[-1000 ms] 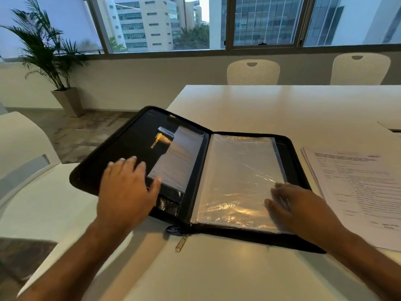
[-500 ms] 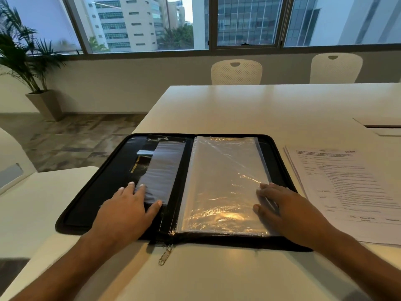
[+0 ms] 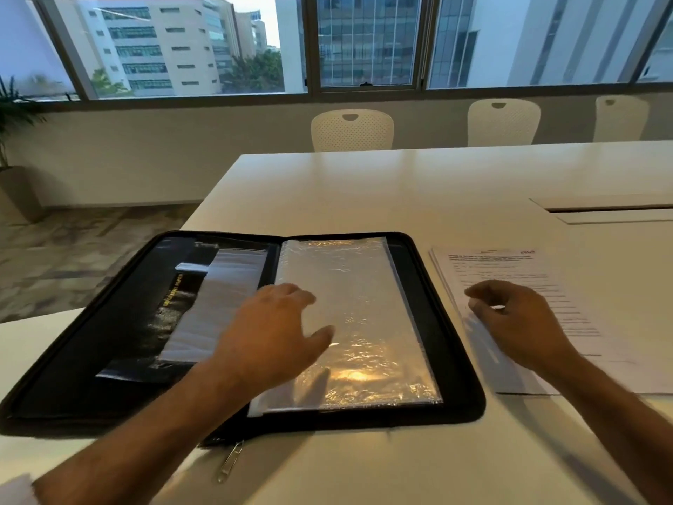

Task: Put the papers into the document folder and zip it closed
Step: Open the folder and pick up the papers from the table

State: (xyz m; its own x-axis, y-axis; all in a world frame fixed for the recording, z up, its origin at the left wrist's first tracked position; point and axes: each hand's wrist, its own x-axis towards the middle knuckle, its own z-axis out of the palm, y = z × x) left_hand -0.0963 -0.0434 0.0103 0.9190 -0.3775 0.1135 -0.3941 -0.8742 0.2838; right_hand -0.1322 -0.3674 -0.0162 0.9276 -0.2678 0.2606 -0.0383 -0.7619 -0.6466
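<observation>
The open black zip-around document folder with clear plastic sleeves lies on the white table, left hand loose-fingered above it, right hand relaxed on the printed white papers beside, white perforated chairs beyond.

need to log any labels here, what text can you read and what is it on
Gold print on the folder's black inner pocket: seems to read "IMPORTANT PAPER", blurred, not certain.
Papers: printed lines and a small corner logo, all too blurred to read.
No other text shows.
</observation>
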